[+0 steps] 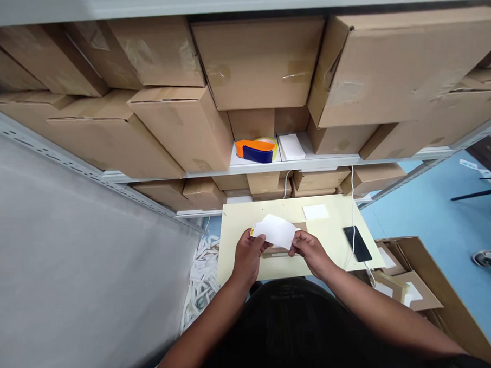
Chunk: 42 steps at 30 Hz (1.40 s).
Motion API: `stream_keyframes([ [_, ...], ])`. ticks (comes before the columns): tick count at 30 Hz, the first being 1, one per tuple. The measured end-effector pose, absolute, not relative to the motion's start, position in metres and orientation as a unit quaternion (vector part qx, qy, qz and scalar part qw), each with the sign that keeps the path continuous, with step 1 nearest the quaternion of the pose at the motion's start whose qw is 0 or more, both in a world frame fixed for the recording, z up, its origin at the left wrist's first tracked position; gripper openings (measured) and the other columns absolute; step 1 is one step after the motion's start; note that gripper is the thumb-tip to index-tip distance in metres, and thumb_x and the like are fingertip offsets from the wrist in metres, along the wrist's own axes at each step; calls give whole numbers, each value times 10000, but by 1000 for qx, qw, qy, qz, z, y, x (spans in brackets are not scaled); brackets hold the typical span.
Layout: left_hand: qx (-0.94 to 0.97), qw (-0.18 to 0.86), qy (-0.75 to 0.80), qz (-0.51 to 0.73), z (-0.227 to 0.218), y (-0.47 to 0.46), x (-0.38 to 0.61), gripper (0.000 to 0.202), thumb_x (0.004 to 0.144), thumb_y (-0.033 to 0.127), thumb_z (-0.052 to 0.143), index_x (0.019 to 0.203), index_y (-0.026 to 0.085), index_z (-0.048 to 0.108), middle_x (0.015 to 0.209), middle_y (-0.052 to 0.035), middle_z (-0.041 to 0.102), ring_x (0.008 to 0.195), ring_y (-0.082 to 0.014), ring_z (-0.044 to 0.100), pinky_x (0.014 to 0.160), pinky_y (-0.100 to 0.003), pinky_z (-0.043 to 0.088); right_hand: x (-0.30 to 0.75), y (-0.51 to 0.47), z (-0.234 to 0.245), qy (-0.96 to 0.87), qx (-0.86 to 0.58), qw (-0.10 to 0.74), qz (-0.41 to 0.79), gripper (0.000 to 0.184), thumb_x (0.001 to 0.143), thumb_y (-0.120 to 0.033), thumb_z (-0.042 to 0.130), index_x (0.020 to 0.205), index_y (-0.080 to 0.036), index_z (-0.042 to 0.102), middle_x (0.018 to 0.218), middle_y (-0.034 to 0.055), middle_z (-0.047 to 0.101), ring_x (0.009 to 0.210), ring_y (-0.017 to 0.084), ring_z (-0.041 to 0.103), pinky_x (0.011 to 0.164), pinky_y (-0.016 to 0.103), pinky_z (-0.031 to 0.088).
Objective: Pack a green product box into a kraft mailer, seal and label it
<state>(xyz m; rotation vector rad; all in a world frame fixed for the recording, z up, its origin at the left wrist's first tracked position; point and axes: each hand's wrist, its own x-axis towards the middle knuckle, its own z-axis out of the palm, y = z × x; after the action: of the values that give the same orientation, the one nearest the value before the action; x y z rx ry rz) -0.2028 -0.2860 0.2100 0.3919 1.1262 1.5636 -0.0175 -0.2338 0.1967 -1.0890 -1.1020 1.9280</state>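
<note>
Both hands hold a white label (275, 231) over the table, its blank face up and slightly curved. My left hand (247, 255) pinches its left part, thumb on top, close to a small yellow mark at the corner. At the opposite end, the fingers of my right hand (309, 250) are closed on the label's right edge. Directly under the label lies a cardboard box (301, 225), mostly hidden by the label and my hands. Another white paper rectangle (315, 212) lies flat on the table, beyond my right hand.
A phone (357, 244) with a white cable lies on the pale yellow table (234, 219). Shelves ahead hold many cardboard boxes (260, 64), an orange-and-blue tape dispenser (257, 151) and a white stack (291, 147). Paper scraps (200, 273) cover the left floor; a large carton (431, 257) stands right.
</note>
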Motion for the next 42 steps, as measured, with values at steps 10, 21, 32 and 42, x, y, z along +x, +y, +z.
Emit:
stream_keyframes([
  [10,214,553,589,549,168,-284,-201,298,845,488,662,850,200,585,874,-21,711,852,-204,700,775,-348,566,-3,-225,166,-519,-548,270,598,350,853,-481,643,636,-245,504,544,-26,604,559,168,511,603,297,380],
  [21,620,235,742,103,133,-248,-205,332,981,325,463,771,192,682,864,-101,701,885,-259,649,782,-355,423,11,-182,116,-739,-603,55,295,326,1029,-361,422,807,-220,614,793,61,671,756,217,602,668,314,333],
  [32,586,226,775,65,114,-238,-205,249,918,370,589,1063,179,657,1136,-155,675,1142,-332,600,938,-419,444,6,-173,95,-739,-639,9,212,262,930,-387,593,1081,-176,627,1112,152,653,1063,309,605,850,375,430],
  [42,385,460,778,185,90,-242,-222,389,916,461,622,1168,165,618,1173,-150,731,1029,-269,702,813,-323,489,20,-179,72,-511,-704,58,490,548,877,-687,558,1095,-185,581,1126,153,712,994,292,692,799,351,488],
])
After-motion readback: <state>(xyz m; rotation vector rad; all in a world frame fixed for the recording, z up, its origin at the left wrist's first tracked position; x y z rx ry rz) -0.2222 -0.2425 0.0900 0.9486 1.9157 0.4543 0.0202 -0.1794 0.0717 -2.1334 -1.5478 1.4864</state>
